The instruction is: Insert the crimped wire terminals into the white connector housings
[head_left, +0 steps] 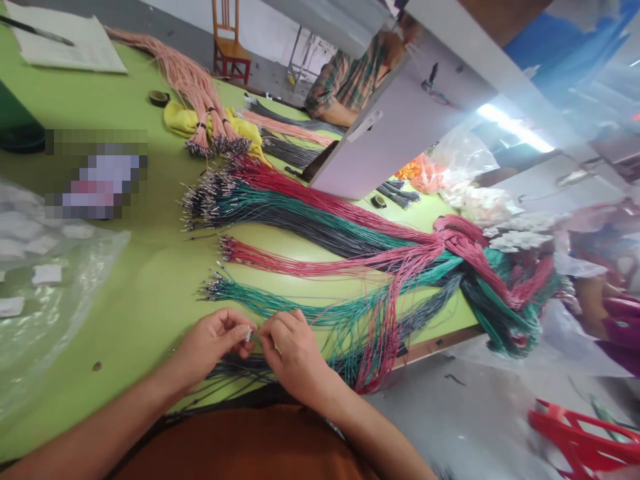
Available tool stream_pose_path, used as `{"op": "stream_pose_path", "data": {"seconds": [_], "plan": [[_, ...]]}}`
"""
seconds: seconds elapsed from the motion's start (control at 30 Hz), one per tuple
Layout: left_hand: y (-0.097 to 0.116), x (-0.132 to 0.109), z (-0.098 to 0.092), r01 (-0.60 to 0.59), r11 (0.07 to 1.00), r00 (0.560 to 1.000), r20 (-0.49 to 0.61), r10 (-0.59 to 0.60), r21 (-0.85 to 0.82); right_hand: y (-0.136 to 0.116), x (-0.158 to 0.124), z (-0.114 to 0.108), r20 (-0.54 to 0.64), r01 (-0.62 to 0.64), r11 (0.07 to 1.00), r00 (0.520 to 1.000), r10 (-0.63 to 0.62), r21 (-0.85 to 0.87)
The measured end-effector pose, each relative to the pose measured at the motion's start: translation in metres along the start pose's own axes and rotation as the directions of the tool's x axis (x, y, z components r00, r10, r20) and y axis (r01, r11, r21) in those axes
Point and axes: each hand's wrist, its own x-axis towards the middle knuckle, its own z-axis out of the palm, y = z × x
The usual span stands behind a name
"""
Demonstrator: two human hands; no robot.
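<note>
Near the table's front edge, my left hand pinches a small white plastic connector between thumb and fingertips. Just to its right is my right hand, its thumb and fingers closed together close to the connector; what they hold is hidden. Green wires with metal-tipped ends fan out just beyond both hands. Farther away lies a thin bundle of red wires. Black wires run beneath my hands and along the table edge.
Thick red, green and black wire bundles cross the green table. On the left, a clear plastic bag contains white connectors. Pink wires rest on a yellow cloth. Behind a panel sits another person.
</note>
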Motion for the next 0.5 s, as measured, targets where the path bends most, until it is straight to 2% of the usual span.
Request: {"op": "stream_pose_path", "data": {"seconds": [0.2, 0.3, 0.37, 0.43, 0.47, 0.5], "plan": [[0.000, 0.003, 0.003, -0.057, 0.998, 0.998, 0.004, 0.057, -0.006, -0.002, 0.007, 0.007, 0.017, -0.038, 0.995, 0.999, 0.037, 0.090], [0.001, 0.002, 0.005, -0.074, 0.997, 0.997, 0.014, 0.075, -0.025, 0.003, 0.004, -0.005, 0.015, -0.135, 0.951, 0.991, 0.136, 0.279], [0.003, 0.001, 0.004, -0.090, 0.995, 0.996, 0.003, 0.090, -0.042, 0.016, -0.013, -0.026, 0.141, -0.273, 0.815, 0.962, 0.234, 0.511], [0.006, -0.002, 0.004, -0.104, 0.992, 0.994, 0.007, 0.105, -0.070, 0.034, -0.045, -0.054, 0.353, -0.433, 0.543, 0.901, 0.252, 0.720], [0.008, -0.002, 0.003, -0.109, 0.991, 0.994, 0.014, 0.111, -0.081, 0.043, -0.064, -0.069, 0.429, -0.490, 0.396, 0.872, 0.236, 0.777], [0.010, -0.003, 0.003, -0.118, 0.990, 0.993, 0.019, 0.120, -0.077, 0.051, -0.082, -0.083, 0.453, -0.512, 0.276, 0.855, 0.252, 0.813]]}}
